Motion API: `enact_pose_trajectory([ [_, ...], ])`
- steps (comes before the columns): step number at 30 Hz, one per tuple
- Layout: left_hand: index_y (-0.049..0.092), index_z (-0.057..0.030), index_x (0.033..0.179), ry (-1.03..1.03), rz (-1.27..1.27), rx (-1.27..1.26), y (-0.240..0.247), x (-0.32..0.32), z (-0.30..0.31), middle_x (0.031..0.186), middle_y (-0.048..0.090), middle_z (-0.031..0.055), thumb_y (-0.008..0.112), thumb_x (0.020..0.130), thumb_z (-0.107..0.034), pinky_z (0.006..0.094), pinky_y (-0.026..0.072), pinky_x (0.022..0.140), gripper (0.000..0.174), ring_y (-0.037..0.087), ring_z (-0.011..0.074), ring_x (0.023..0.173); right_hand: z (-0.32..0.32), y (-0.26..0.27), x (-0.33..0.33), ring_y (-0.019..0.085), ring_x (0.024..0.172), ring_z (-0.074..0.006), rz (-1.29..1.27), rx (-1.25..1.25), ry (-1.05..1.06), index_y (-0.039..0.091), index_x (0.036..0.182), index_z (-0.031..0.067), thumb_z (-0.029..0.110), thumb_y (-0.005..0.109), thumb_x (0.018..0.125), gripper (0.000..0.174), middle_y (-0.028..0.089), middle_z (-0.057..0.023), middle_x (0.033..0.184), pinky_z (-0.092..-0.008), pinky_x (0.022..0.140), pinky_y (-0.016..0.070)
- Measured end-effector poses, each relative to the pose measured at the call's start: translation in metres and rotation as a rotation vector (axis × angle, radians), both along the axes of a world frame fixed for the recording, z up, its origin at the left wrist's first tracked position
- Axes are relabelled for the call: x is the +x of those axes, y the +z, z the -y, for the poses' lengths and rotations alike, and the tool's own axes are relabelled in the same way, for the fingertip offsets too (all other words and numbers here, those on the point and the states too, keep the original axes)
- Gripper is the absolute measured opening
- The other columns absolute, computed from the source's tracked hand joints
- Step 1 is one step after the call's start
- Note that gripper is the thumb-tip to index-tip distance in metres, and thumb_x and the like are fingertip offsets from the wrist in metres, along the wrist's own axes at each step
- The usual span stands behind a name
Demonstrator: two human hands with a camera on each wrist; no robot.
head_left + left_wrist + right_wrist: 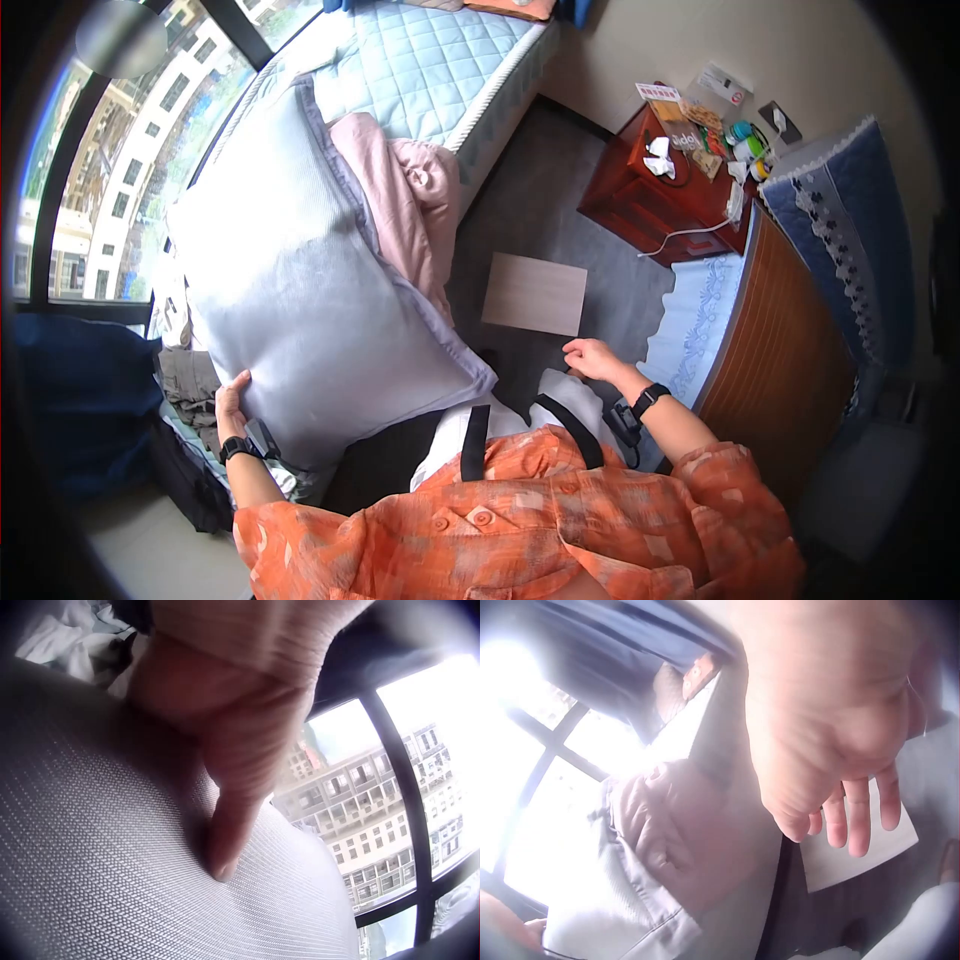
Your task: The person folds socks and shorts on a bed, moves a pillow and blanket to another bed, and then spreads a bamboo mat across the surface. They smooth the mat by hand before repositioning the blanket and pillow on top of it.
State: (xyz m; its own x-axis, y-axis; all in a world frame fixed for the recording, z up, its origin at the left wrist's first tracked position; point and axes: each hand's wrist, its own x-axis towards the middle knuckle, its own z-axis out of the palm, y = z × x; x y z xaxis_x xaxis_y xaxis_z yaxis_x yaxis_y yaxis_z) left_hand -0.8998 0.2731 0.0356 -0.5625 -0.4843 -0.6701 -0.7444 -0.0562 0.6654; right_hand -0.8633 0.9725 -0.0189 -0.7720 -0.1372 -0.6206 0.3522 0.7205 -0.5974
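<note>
The left hand (232, 400) presses flat against the grey pillow (300, 290), beside the window (110, 170). The right hand (592, 358) hangs relaxed, fingers loose, over dark floor (540, 210) near a pale board (535, 293).

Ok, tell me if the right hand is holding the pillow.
No, the right hand hangs free with loose fingers, apart from the pillow; only the left hand touches it.

- The pillow (300, 300) is showing a large, pale grey-blue case with a flat flanged border and a fine woven texture.
- It is standing tilted, leaning against the side of the bed (430, 70) and overlapping the pink bedding (410, 200).
- The left hand (232, 400) is holding its lower left edge, thumb pressing on the fabric.
</note>
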Motion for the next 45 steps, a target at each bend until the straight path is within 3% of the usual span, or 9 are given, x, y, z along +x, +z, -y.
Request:
enact_pose_trajectory([
  [9, 0.057, 0.0066, 0.099, -0.131, -0.396, -0.365, 0.119, -0.035, -0.087, 0.092, 0.06, 0.0113, 0.067, 0.056, -0.005, 0.0297, 0.0441, 0.074, 0.045, 0.057, 0.0214, 0.079, 0.017, 0.027, 0.01, 0.062, 0.083, -0.0236, -0.032, -0.044, 0.039, 0.06, 0.101, 0.0044, 0.025, 0.057, 0.075, 0.033, 0.065, -0.0123, 0.088, -0.0317, 0.074, 0.0476],
  [19, 0.062, 0.0015, 0.093, -0.753, -0.541, -1.283, 0.197, -0.081, -0.166, 0.089, 0.063, 0.0155, 0.062, 0.072, -0.022, 0.0342, 0.0433, 0.076, 0.032, 0.059, 0.0268, 0.079, -0.084, 0.012, 0.128, 0.063, 0.073, -0.0179, 0.002, -0.138, -0.298, 0.059, 0.101, -0.0001, 0.02, 0.058, 0.077, 0.031, 0.065, -0.0114, 0.082, -0.0289, 0.064, 0.0482],
  [23, 0.063, -0.0039, 0.094, -0.681, -0.797, -0.964, 0.257, -0.08, -0.295, 0.087, 0.063, 0.0123, 0.063, 0.073, -0.016, 0.0322, 0.0439, 0.077, 0.024, 0.059, 0.0224, 0.084, -0.112, 0.018, 0.17, 0.062, 0.07, -0.0155, 0.054, -0.194, -0.445, 0.058, 0.103, -0.0004, 0.018, 0.057, 0.079, 0.03, 0.064, -0.0092, 0.082, -0.0276, 0.061, 0.0474],
  [30, 0.063, -0.004, 0.095, -1.302, -1.133, -0.788, 0.292, 0.002, -0.433, 0.092, 0.061, 0.0124, 0.061, 0.072, -0.002, 0.0312, 0.0487, 0.07, 0.023, 0.06, 0.0241, 0.078, -0.12, 0.08, 0.169, 0.06, 0.07, -0.0121, -0.03, -0.446, -0.58, 0.047, 0.117, -0.0002, 0.017, 0.055, 0.082, 0.04, 0.062, -0.0076, 0.085, -0.0246, 0.058, 0.0454],
  [32, 0.063, -0.0043, 0.094, -1.499, -1.245, -0.674, 0.299, 0.032, -0.455, 0.094, 0.06, 0.0127, 0.057, 0.071, 0.001, 0.0336, 0.0482, 0.072, 0.025, 0.059, 0.0276, 0.08, -0.129, 0.092, 0.166, 0.06, 0.086, -0.0166, -0.091, -0.553, -0.705, 0.038, 0.126, 0.0042, 0.017, 0.058, 0.081, 0.051, 0.058, -0.0087, 0.103, -0.0251, 0.062, 0.0466],
  [34, 0.063, -0.0035, 0.09, -1.653, -1.352, -0.433, 0.294, 0.054, -0.473, 0.093, 0.059, 0.0123, 0.053, 0.069, -0.001, 0.037, 0.0458, 0.072, 0.024, 0.056, 0.0291, 0.081, -0.142, 0.099, 0.165, 0.053, 0.101, -0.0208, -0.515, -0.242, -0.568, 0.033, 0.129, 0.0026, 0.012, 0.066, 0.074, 0.065, 0.053, -0.014, 0.112, -0.0328, 0.078, 0.0452],
  [38, 0.055, -0.0057, 0.072, -1.964, -1.429, -0.198, 0.262, 0.076, -0.52, 0.074, 0.05, 0.0087, 0.05, 0.066, -0.018, 0.0397, 0.0421, 0.068, 0.014, 0.051, 0.0288, 0.075, -0.13, 0.273, 0.172, 0.027, 0.126, -0.0323, -1.138, 0.185, -0.085, 0.034, 0.13, 0.0084, 0.008, 0.074, 0.057, 0.082, 0.031, -0.0176, 0.134, -0.0459, 0.103, 0.0194],
  [42, 0.052, -0.0066, 0.066, -2.031, -1.534, -0.062, 0.23, 0.106, -0.581, 0.071, 0.049, 0.0078, 0.056, 0.059, -0.016, 0.0373, 0.0449, 0.067, 0.012, 0.054, 0.0278, 0.074, -0.124, 0.327, 0.188, 0.022, 0.129, -0.0334, -0.945, 0.438, 0.335, 0.033, 0.131, 0.0095, 0.022, 0.077, 0.052, 0.091, 0.028, -0.0121, 0.138, -0.0563, 0.102, 0.0107],
  [45, 0.053, -0.0048, 0.066, -2.118, -1.622, -0.041, 0.211, 0.132, -0.614, 0.074, 0.051, 0.0081, 0.058, 0.06, -0.018, 0.0351, 0.0467, 0.065, 0.015, 0.054, 0.0263, 0.076, -0.123, 0.287, 0.213, 0.035, 0.121, -0.0296, -0.542, 0.3, 0.354, 0.039, 0.125, 0.0093, 0.027, 0.078, 0.053, 0.084, 0.039, -0.0125, 0.127, -0.0509, 0.099, 0.0221],
])
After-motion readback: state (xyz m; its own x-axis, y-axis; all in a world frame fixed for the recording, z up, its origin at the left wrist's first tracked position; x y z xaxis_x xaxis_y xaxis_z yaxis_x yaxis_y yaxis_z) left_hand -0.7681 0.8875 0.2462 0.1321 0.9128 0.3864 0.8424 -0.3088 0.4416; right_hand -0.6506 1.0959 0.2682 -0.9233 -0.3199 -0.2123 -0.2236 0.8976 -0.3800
